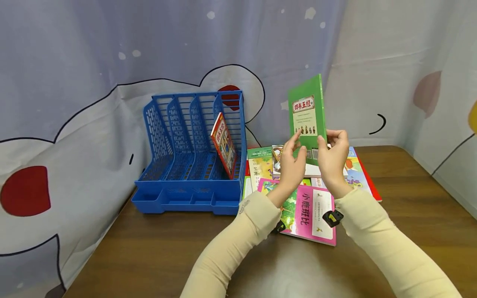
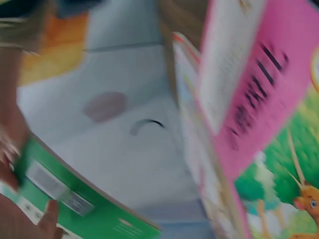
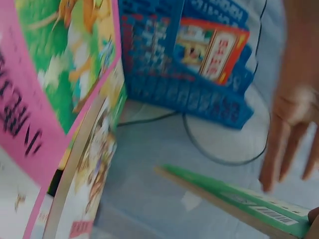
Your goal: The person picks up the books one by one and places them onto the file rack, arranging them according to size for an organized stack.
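Note:
My right hand [image 1: 333, 159] grips the lower right edge of a green book [image 1: 306, 92], thumb on the cover and fingers behind it. The book stands upright above a pile of books, its cover with a barcode facing me. My left hand [image 1: 292, 163] is at the book's lower left, its fingers extended and overlapping the cover in the head view. From the right wrist, the left hand's fingers [image 3: 276, 149] look straight and point toward the green book [image 3: 234, 196]. Below both wrists lies a pink book [image 1: 304, 209] with a deer picture, on top of the pile.
A blue desk rack [image 1: 201, 186] with several upright slots and small front trays stands left of the pile. One red book [image 1: 225, 145] leans in its rightmost slot. More books [image 1: 359, 171] overlap on the wooden table [image 1: 167, 248]. A printed curtain [image 1: 179, 45] hangs behind.

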Motion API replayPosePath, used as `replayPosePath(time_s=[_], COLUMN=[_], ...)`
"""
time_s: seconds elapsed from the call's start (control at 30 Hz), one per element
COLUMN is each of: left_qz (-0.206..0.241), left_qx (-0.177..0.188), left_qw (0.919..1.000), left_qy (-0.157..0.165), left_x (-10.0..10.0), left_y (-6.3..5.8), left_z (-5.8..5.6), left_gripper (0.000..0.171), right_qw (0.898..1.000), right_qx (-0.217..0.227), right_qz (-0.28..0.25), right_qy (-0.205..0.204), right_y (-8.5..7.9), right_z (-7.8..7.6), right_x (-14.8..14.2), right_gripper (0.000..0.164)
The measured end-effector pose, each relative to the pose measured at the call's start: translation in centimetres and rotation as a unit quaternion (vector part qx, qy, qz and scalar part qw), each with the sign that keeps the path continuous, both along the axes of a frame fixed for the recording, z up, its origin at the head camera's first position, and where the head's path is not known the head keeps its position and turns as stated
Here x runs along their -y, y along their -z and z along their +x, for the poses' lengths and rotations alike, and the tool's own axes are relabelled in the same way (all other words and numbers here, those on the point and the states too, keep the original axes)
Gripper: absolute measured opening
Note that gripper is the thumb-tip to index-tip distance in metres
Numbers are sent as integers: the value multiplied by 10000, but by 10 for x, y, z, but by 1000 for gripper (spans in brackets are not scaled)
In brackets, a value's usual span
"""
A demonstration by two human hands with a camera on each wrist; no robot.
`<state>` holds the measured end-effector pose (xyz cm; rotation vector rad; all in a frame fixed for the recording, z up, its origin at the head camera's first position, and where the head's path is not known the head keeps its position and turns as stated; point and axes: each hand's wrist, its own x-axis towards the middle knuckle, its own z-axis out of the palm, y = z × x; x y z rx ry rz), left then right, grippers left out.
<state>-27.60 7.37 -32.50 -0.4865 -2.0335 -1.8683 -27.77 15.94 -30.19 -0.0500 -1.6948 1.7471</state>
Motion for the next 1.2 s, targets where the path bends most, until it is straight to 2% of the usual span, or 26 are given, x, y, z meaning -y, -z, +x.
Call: replayPosePath(time_s=[0.2,0.4,0.57,0.67,0.83,0.93,1.1,1.2], left_qz=[489,1258,1621,1591,1763,1897,2184,2218], left_qx=[266,709,639,485,295,352,556,694], left_qw=[9967,9852,9787,9800,9786,9776,9732,9719], left_qy=[593,921,1084,1089,1015,836,467,380], left_x=[14,22,27,33,41,42,45,51], left_y=[-21,-39,-46,-44,-35,-30,-23,-21], left_z=[28,37,44,49,53,52,47,43], left_gripper=[56,67,68,60,53,45,23,20], right_qw=[9964,9839,9683,9626,9590,9546,9365,9287], right_qx=[-788,-1722,-2372,-2546,-2611,-2661,-2916,-3043], right_qz=[182,344,671,824,981,1235,1760,1866], right_qy=[-239,-333,-411,-430,-496,-518,-830,-1003], right_y=[9,17,25,30,40,45,51,52], right_z=[19,36,45,49,51,50,51,50], right_x=[25,42,51,57,63,65,67,67], right_gripper=[13,14,9,7,5,7,18,20])
